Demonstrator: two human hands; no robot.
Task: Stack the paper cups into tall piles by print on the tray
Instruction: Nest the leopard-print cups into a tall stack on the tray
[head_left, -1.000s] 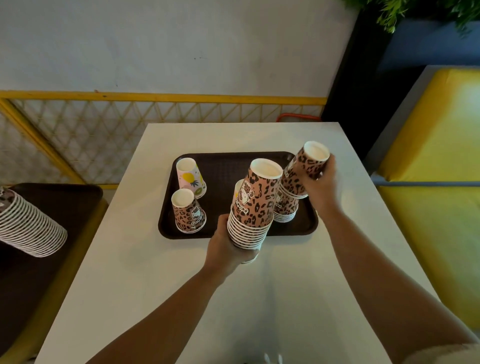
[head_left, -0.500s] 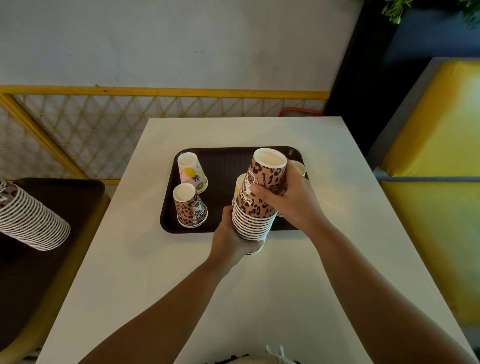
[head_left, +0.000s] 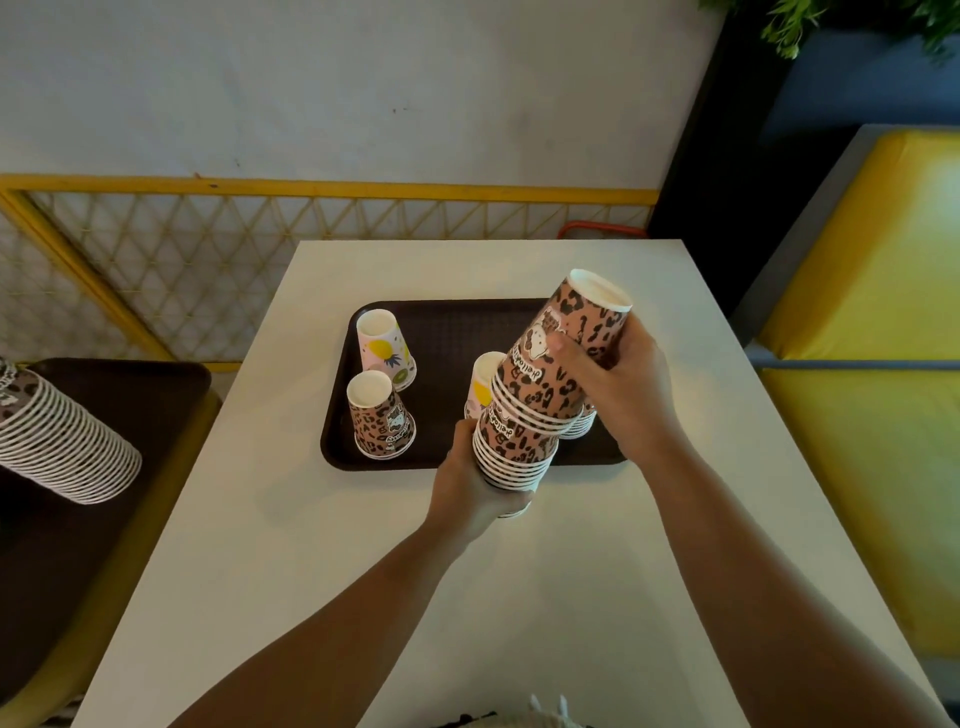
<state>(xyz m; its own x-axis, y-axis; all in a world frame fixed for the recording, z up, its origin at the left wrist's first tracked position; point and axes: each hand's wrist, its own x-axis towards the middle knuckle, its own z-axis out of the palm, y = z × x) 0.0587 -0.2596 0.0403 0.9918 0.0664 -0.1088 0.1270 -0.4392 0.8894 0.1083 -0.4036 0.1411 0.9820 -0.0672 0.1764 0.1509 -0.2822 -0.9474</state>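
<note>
Gripping leopard stack (head_left: 524, 415), both hands curled.

I am seeing only the upper edge of a yellow-print cup (head_left: 485, 382); the leopard-print stack (head_left: 524, 426) is covering the rest. My right hand (head_left: 618, 387) is hiding most of a small pile of rims (head_left: 582, 423) on the tray (head_left: 447, 332), so I am not making out its print. My left hand (head_left: 470, 486) is masking the stack's lowest cups. The picture's left edge is cutting off another long stack (head_left: 57, 441).
</note>
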